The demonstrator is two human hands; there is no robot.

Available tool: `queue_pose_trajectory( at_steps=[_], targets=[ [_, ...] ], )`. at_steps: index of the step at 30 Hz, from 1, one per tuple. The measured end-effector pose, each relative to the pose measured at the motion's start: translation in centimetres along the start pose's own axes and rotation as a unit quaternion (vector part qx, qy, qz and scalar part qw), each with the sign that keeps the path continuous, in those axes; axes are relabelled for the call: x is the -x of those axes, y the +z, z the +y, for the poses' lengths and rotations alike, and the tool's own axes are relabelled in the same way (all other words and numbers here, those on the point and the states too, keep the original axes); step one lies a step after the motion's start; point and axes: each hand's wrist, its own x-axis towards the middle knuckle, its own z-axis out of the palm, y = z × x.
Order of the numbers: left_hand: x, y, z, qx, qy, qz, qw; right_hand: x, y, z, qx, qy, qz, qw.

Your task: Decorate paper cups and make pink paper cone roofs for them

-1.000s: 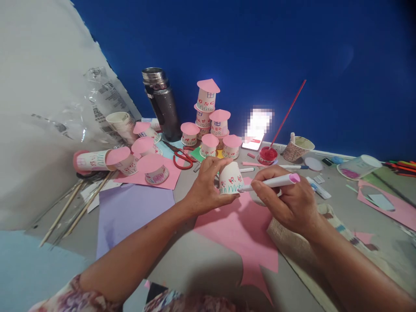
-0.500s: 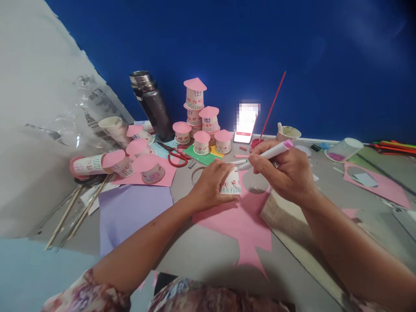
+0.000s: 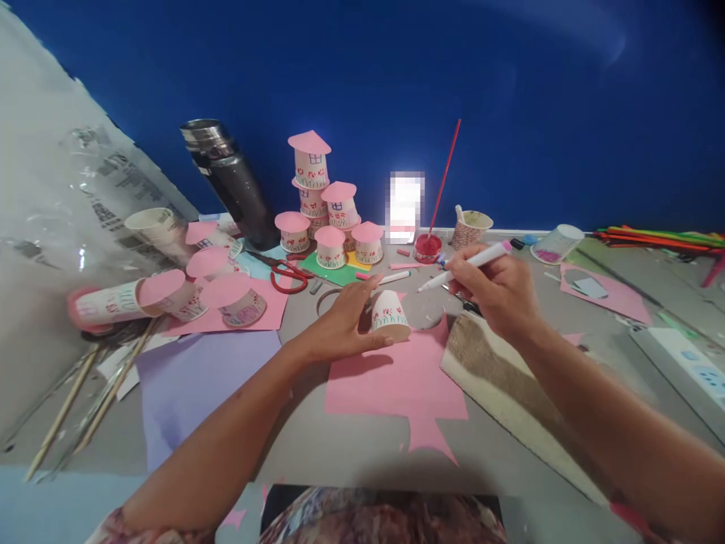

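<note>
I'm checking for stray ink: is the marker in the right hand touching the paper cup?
Apart. The head view shows the tip of the marker to the right of the paper cup, with a visible gap between them.

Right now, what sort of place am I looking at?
Probably a craft table, though home or workshop I can't tell: the right hand holds a marker, red-handled scissors lie out, and a stack of pink-roofed cups stands behind.
</note>
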Motion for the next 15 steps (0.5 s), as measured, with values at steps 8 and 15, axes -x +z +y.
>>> queue_pose_trajectory(
  at_steps=[8, 15],
  targets=[
    [-0.5, -0.3, -0.6, -0.001, -0.029, 0.007, 1.0, 3.3, 0.7, 3.4, -0.055, 0.074, 0.021, 0.996],
    [-0.7, 0.7, -0.2, 0.089, -0.03, 0.081, 0.992, 3.7, 0.7, 2.5, -0.036, 0.018, 0.061, 0.997]
  ],
)
